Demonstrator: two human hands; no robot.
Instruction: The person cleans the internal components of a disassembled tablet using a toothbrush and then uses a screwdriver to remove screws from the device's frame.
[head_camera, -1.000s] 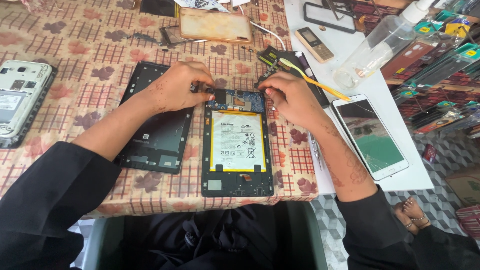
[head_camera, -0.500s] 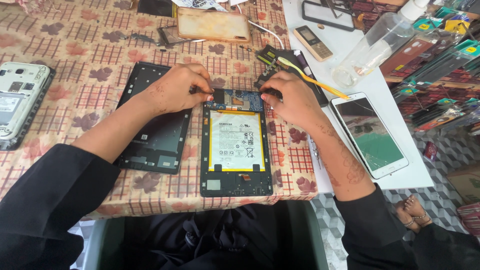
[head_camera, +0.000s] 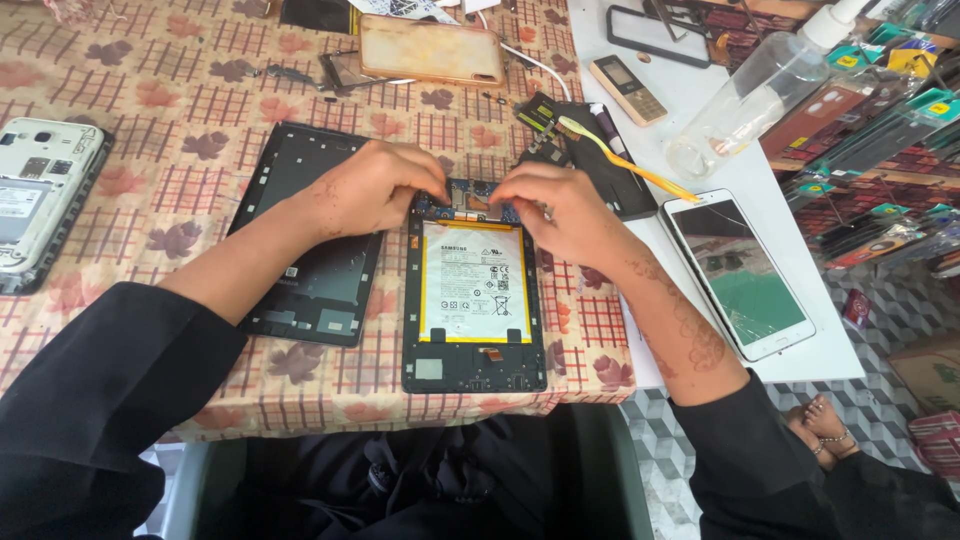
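Observation:
An open tablet (head_camera: 473, 365) lies back-up on the patterned cloth, showing its white battery (head_camera: 475, 283) and a blue circuit board (head_camera: 470, 205) along the top edge. My left hand (head_camera: 372, 187) reaches in from the left, fingertips pinched together on the board's left end. My right hand (head_camera: 567, 212) comes from the right with fingertips pinched on the board's right end. Whatever small part sits between the fingers is hidden. The tablet's black back cover (head_camera: 315, 275) lies beside it, partly under my left forearm.
A white-framed phone (head_camera: 740, 272) lies right of my right arm on a white surface. A yellow toothbrush (head_camera: 625, 158) rests on a dark device, with a clear bottle (head_camera: 755, 90), a small keypad phone (head_camera: 627, 90), a tan phone (head_camera: 430, 50) and an opened white device (head_camera: 40, 195) around.
Both hands have drawn closer together over the top of the tablet; my right fingertips now meet the board near the middle.

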